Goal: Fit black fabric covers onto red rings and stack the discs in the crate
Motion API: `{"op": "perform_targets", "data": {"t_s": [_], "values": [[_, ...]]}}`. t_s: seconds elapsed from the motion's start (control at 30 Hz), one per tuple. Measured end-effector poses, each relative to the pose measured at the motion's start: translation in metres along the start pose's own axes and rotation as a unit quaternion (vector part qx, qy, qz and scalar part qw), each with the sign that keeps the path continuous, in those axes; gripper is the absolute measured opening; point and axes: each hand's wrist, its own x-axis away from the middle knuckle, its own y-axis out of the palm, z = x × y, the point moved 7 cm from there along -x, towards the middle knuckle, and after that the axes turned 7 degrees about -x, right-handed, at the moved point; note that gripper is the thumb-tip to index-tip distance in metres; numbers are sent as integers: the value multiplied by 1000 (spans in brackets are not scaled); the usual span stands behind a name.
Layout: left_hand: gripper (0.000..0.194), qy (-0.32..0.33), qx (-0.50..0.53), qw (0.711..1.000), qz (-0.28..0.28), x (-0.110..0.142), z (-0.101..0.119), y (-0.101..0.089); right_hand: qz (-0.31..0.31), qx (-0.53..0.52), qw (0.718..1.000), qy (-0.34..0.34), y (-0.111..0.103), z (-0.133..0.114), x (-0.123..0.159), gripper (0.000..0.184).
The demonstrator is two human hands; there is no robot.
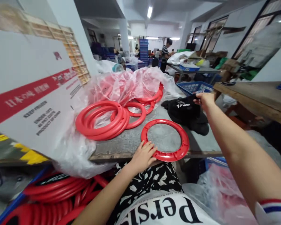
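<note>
A flat red plastic ring (pixel 165 139) lies on the grey worktable (pixel 131 140) near its front edge. My left hand (pixel 143 155) rests on the ring's near left rim, fingers spread flat on it. My right hand (pixel 204 99) reaches far across the table and pinches a black cloth (pixel 186 112) with white print, which lies bunched at the table's right side. Several more red rings (pixel 103 120) are piled to the left, spilling out of a clear plastic bag (pixel 133 82).
A large white cardboard box (pixel 30 93) with a red stripe stands at the left. A blue crate with red rings (pixel 53 193) sits below the table at the left. A blue basket (pixel 194 87), wooden benches (pixel 255 97) and a standing person (pixel 164 54) are farther back.
</note>
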Motion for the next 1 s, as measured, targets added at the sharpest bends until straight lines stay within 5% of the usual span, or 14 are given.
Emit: {"op": "perform_targets", "data": {"t_s": [0.17,0.5,0.67,0.77,0.83,0.9,1.0], "values": [[48,-9,-23,1000,-5,12,-9,-6,52,-35,998,10,0,-1,-14,7],[47,-10,4,1000,20,26,-25,-14,41,-79,988,-125,-4,-48,-27,6],[49,-4,35,999,17,29,-21,-15,-78,-111,967,-217,20,-90,11,7],[51,-43,131,988,63,27,-30,-26,-133,-121,965,-189,35,-108,59,8],[58,-114,246,953,134,21,-48,-38,-184,-155,957,-161,46,-113,97,14],[72,-194,368,885,208,13,-69,-49,-234,-172,948,-128,57,-109,134,23],[87,-246,499,794,244,-4,-84,-61,-294,-176,936,-83,72,-89,181,38]]}}
